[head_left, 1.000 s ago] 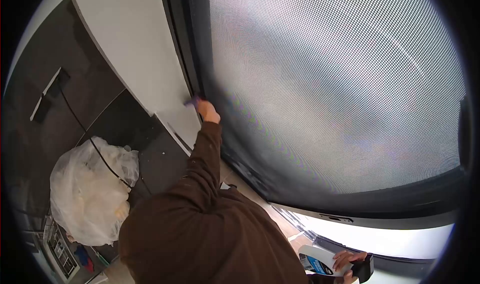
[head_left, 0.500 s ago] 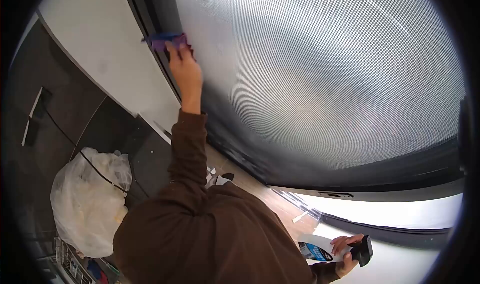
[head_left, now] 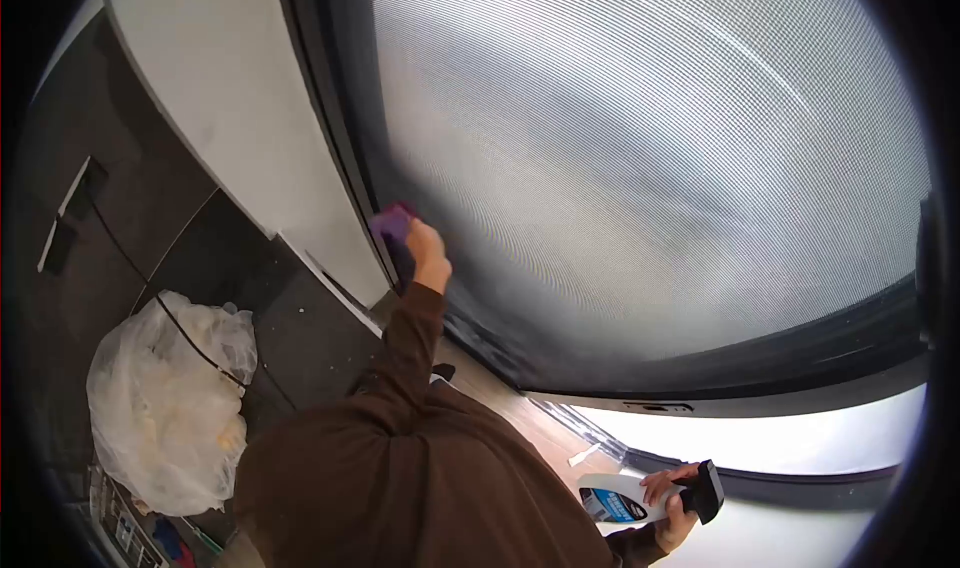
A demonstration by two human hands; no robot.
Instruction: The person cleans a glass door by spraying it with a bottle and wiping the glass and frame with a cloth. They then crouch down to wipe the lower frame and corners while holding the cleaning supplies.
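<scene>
My left hand (head_left: 428,251) is closed on a purple cloth (head_left: 393,222), which lies against the black frame (head_left: 345,133) along the left side of a large mesh-patterned pane (head_left: 600,168). At the lower right, my right hand (head_left: 672,503) is wrapped round the neck of a white spray bottle (head_left: 615,498) with a blue label and a black trigger head (head_left: 708,492). The bottle is tilted nearly on its side, and its label is too small to read in full.
A clear plastic bag (head_left: 170,408) with pale stuff inside sits on the dark tiled floor (head_left: 300,318) at the left. A black cable (head_left: 190,338) runs across the bag. Beside the frame is a white panel (head_left: 230,98). A handle slot (head_left: 660,408) shows in the lower rail.
My left hand has slid down along the black frame with the cloth, towards my body. My right hand and the spray bottle have shifted slightly left in view.
</scene>
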